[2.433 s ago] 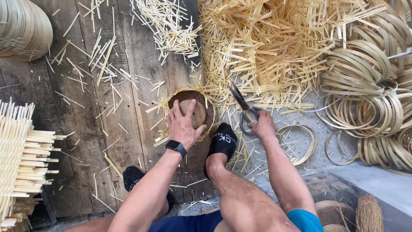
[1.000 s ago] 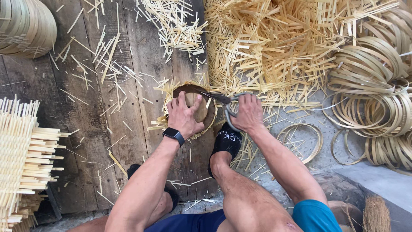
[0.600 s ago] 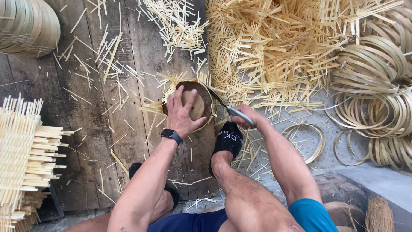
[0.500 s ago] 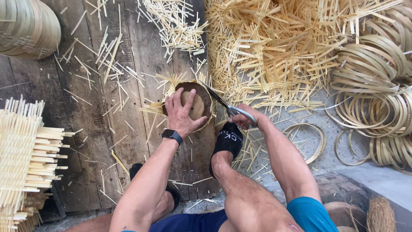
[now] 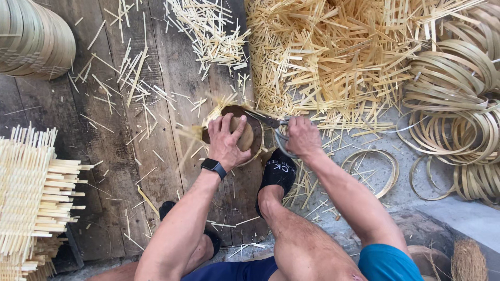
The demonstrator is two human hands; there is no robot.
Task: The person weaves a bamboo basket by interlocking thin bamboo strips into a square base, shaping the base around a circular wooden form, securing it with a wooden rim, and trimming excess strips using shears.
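Observation:
My left hand (image 5: 226, 139) presses down on a round brown wooden form (image 5: 245, 134) that lies on a small woven bamboo piece (image 5: 214, 112) on the plank floor; the piece's loose strip ends stick out around the rim. My right hand (image 5: 303, 136) grips the handles of metal shears (image 5: 271, 123), whose blades reach left to the rim of the round piece. A black watch sits on my left wrist. My right foot in a black sock (image 5: 276, 174) rests just below the round piece.
A big heap of cut bamboo strips (image 5: 333, 57) lies ahead to the right, with coiled bamboo hoops (image 5: 458, 109) at far right. Stacked woven mats (image 5: 28, 192) sit at left, stacked round baskets (image 5: 31, 36) at top left. Loose offcuts litter the planks.
My right hand brought the shears from the right to the rim of the round piece. My left hand has stayed pressed on the wooden form, shifting slightly.

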